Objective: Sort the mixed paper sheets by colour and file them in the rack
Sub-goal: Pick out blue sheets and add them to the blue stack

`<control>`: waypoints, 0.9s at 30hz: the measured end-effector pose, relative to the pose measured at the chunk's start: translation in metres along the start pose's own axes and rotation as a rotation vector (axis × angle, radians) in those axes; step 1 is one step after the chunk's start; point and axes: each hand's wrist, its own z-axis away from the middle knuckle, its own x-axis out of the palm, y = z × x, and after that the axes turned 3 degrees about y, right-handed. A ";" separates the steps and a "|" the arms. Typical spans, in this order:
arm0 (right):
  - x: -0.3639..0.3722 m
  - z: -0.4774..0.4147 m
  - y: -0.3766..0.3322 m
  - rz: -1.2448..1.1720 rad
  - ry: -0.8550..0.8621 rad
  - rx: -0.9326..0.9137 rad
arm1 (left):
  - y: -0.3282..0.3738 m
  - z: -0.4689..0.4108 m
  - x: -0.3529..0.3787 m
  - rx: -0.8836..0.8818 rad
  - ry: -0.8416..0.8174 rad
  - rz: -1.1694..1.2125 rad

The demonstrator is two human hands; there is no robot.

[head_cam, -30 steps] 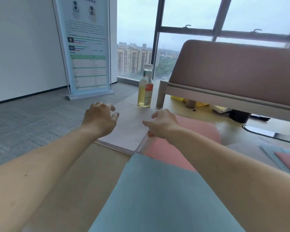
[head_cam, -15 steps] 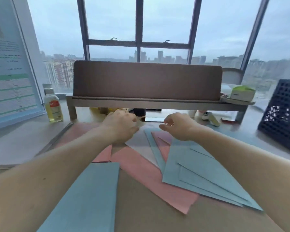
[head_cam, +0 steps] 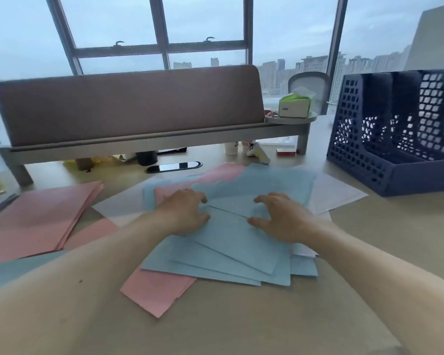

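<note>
Both hands have moved from the white stack to the blue sheets (head_cam: 228, 247) at the middle of the desk (head_cam: 215, 324). The right hand (head_cam: 282, 217) rests open on them; whether the left hand (head_cam: 186, 213) pinches one cannot be told. The file rack (head_cam: 356, 149), at right, looks unfilled: sorting continues.

The person's left forearm (head_cam: 69, 275) and right forearm (head_cam: 369, 265) are bare all the way to the frame's edge, at 8 o'clock and 4 o'clock. The left hand (head_cam: 183, 212) wears a thin ring (head_cam: 187, 189), a narrow pale band showing at the hand's 12 o'clock side; motion blur hides which finger carries it. A small dark speck (head_cam: 81, 281) marks the left forearm. The right hand (head_cam: 282, 217) is bare.
</note>
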 end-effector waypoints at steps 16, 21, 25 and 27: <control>0.033 0.015 0.016 -0.107 0.281 -0.078 | 0.005 -0.032 0.008 -0.367 0.076 0.642; 0.034 0.017 0.013 -0.117 0.338 -0.075 | 0.004 -0.018 0.014 -0.068 0.202 0.351; 0.037 0.017 0.016 -0.104 0.420 -0.104 | 0.021 -0.017 0.018 0.395 0.246 0.104; 0.036 0.019 0.016 -0.125 0.445 -0.137 | 0.033 -0.026 0.023 0.525 0.439 -0.146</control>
